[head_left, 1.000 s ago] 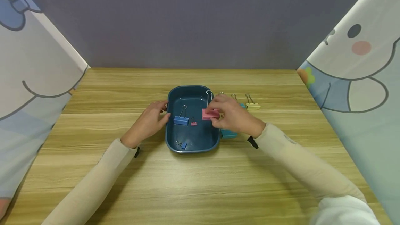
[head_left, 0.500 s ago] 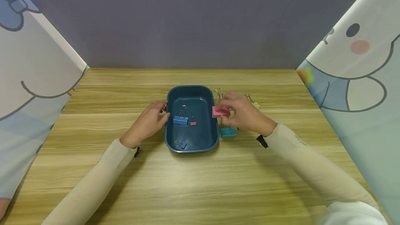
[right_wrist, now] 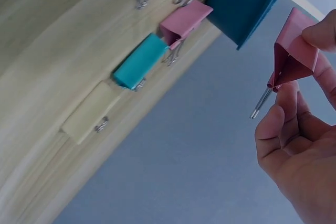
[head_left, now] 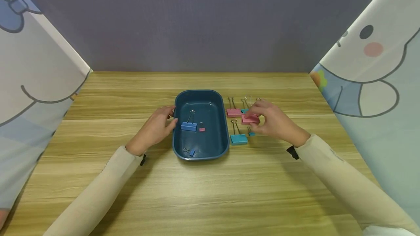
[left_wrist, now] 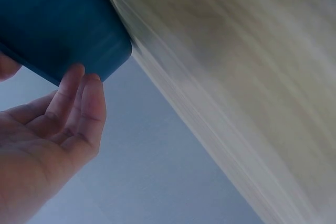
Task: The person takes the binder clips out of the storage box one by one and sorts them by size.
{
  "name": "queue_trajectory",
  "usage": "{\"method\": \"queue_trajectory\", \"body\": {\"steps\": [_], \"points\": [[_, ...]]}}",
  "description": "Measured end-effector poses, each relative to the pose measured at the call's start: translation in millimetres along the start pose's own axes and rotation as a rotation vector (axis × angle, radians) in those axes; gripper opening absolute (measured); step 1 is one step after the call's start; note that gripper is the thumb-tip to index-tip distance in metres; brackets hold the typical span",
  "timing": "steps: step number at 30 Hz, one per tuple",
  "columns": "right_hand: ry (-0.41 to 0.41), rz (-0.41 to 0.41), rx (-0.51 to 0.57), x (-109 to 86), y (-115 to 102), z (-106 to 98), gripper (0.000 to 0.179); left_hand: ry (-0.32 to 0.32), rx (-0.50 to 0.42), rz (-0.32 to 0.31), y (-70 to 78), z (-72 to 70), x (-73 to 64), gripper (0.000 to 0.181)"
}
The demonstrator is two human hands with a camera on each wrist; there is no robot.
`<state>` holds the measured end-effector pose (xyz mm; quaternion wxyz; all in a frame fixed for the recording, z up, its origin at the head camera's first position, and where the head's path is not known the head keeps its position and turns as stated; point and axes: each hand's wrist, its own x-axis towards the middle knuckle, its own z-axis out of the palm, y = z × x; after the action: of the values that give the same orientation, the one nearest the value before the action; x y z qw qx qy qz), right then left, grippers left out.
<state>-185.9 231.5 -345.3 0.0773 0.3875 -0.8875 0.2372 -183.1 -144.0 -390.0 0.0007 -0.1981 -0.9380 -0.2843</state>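
Observation:
My right hand (head_left: 277, 123) pinches a large pink binder clip (head_left: 250, 120) between thumb and fingers, to the right of the blue tray (head_left: 213, 148). The right wrist view shows this clip raised off the table, its wire handles pointing away from the thumb. My left hand (head_left: 154, 130) rests at the tray's left rim, fingers loosely bent; in the left wrist view the fingertips (left_wrist: 92, 85) are right at the tray's outer wall. Inside the tray lie a large blue binder clip (head_left: 189, 126), a tiny pink one (head_left: 202, 129) and a small blue one (head_left: 191, 152).
Right of the tray lie another pink binder clip (head_left: 233, 113), a large teal one (head_left: 239, 140) and a small teal one (head_left: 251, 133). Behind the right hand sit a further teal clip (right_wrist: 140, 61) and a yellow clip (right_wrist: 92, 111). A grey panel (head_left: 200, 24) backs the wooden table.
My right hand has carried the pink binder clip rightward, from over the tray's right side to above the clips beside it. The left hand has stayed at the rim.

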Motion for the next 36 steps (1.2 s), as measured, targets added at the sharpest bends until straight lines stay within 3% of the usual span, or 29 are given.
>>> {"method": "queue_trajectory", "body": {"steps": [13,23,29,36], "points": [[0.031,0.022,-0.028,-17.4,12.1,0.9,0.026,-0.001,-0.005,-0.001,-1.6,0.6,-0.5,0.050],[0.001,0.082,-0.002,-37.2,31.5,1.7,0.030,-0.006,-0.001,-0.004,-2.5,-0.1,-1.4,0.050],[-0.048,0.084,0.015,-46.8,44.2,5.4,0.029,-0.009,0.006,0.000,-3.9,-0.7,-1.8,0.050],[-0.156,0.149,0.063,-57.6,52.4,10.0,0.031,-0.004,0.001,-0.001,-3.2,-0.5,-2.8,0.050]]}}
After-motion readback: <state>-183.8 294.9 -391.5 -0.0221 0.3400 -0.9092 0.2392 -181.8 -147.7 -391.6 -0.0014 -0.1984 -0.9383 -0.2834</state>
